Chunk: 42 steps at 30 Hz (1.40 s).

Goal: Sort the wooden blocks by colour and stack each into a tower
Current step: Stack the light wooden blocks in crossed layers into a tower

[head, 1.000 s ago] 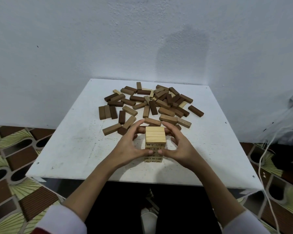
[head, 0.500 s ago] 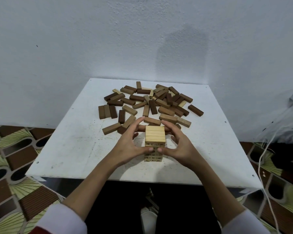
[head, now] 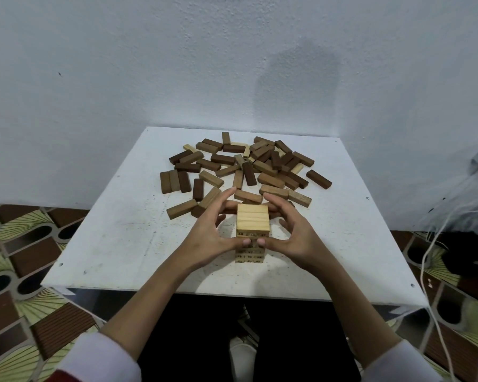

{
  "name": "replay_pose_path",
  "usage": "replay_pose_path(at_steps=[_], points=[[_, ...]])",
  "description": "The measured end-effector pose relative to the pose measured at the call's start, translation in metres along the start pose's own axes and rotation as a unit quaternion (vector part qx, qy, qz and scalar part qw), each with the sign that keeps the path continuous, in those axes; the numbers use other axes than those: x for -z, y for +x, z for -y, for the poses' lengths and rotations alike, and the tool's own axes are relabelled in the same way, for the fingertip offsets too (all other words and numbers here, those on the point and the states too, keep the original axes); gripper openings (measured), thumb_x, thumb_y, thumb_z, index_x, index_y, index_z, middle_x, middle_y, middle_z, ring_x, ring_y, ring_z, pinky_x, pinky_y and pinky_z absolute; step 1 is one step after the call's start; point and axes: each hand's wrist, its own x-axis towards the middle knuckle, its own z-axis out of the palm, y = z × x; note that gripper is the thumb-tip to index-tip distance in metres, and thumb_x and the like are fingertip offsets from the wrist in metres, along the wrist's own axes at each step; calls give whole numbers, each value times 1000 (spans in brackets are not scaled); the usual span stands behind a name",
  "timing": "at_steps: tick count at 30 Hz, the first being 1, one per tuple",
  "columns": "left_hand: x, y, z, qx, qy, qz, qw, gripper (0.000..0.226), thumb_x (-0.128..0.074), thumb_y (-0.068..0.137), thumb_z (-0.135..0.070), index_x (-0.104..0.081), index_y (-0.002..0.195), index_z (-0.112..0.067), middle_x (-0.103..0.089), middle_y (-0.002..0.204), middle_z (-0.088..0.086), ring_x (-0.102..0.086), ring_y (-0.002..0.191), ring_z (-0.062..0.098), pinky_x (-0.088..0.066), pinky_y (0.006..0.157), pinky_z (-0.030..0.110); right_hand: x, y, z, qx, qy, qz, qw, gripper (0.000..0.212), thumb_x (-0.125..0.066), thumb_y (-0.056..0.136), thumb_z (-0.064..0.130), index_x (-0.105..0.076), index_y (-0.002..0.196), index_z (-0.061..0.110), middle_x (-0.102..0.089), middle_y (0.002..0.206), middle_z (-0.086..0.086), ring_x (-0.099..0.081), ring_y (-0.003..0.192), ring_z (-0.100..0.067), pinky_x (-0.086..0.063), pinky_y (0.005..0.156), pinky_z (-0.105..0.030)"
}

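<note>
A small tower of light wooden blocks (head: 252,221) stands upright near the front middle of the white table (head: 116,244), several layers high, with printed numbers on the block ends. My left hand (head: 210,235) cups its left side and my right hand (head: 293,238) cups its right side. Both thumbs press the tower's front face and the fingers curl behind it. Behind the tower lies a loose pile of mid-brown and dark-brown blocks (head: 243,166), with a few light blocks (head: 189,147) mixed in.
A white wall rises just behind the table's far edge. White cables (head: 436,244) hang off the right side beside a dark bundle. Patterned floor tiles (head: 20,260) show left and right. My legs and a white shoe are below the front edge.
Both hands stay around the light tower. The fingers have shifted only slightly; the tower and the pile have not moved.
</note>
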Motion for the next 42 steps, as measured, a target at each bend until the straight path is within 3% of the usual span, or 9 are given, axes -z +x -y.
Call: replay_pose_path(at_steps=[4, 10, 15, 20, 26, 30, 33, 37, 42], points=[[1, 2, 1, -3, 1, 0, 1000, 96, -84, 66, -21, -27, 143, -33, -57, 122, -5, -50, 119, 6, -36, 108, 41, 1, 1, -1, 2, -5, 0, 1000, 77, -76, 76, 16, -35, 140, 26, -47, 123, 16, -43, 114, 12, -32, 80, 5], [1, 1, 0, -6, -2, 6, 1000, 100, -81, 61, -32, -26, 144, -31, -57, 122, -8, -50, 119, 4, -37, 106, 34, 1, 1, -1, 8, -3, 2, 1000, 79, -77, 75, 18, -35, 141, 24, -48, 125, 13, -43, 120, 0, -32, 84, 5], [1, 3, -1, -8, -5, 6, 1000, 95, -82, 69, -16, -27, 144, -29, -58, 119, -9, -51, 115, -2, -36, 104, 27, 1, 2, 0, 9, -9, 4, 1000, 77, -76, 76, 19, -35, 141, 25, -49, 126, 14, -44, 121, -4, -32, 86, 3], [1, 3, -3, 1, 2, 8, 1000, 94, -81, 70, -16, -26, 142, -34, -57, 120, -12, -48, 115, -8, -35, 107, 28, 2, 2, 2, 8, -13, 7, 1000, 74, -75, 77, 16, -36, 139, 27, -48, 123, 18, -44, 117, 4, -32, 83, 5], [4, 5, -4, 3, -1, 21, 1000, 100, -83, 63, -32, -25, 144, -34, -56, 124, -6, -48, 122, 8, -35, 110, 42, 2, 3, 3, 2, -14, 5, 1000, 73, -75, 77, 15, -35, 135, 33, -43, 120, 30, -40, 109, 23, -32, 78, 6], [5, 4, -7, 0, -4, 33, 999, 101, -80, 55, -47, -25, 140, -40, -56, 121, -14, -49, 121, 7, -36, 108, 44, 3, 1, 4, 7, -6, 8, 1000, 77, -78, 74, 21, -36, 139, 27, -47, 125, 20, -42, 116, 12, -32, 81, 5], [5, 1, -10, -2, -9, 29, 1000, 104, -78, 55, -49, -25, 143, -35, -57, 121, -19, -49, 121, 5, -37, 108, 45, 4, 0, 7, 13, -4, 8, 1000, 81, -76, 72, 27, -34, 141, 27, -46, 128, 20, -42, 121, 5, -33, 83, 4], [6, 0, -10, -7, -9, 19, 1000, 102, -78, 58, -47, -26, 145, -30, -59, 118, -20, -51, 118, 2, -37, 107, 45, 4, -1, 8, 22, -3, 5, 1000, 75, -75, 77, 17, -35, 140, 25, -51, 126, 14, -46, 119, -2, -35, 82, 3], [5, 2, -10, -5, -8, 8, 1000, 97, -81, 64, -32, -28, 145, -28, -61, 113, -21, -52, 115, -1, -37, 108, 42, 3, 1, 8, 20, -12, -2, 1000, 73, -74, 78, 19, -35, 138, 29, -50, 125, 15, -45, 119, -4, -34, 80, 5]])
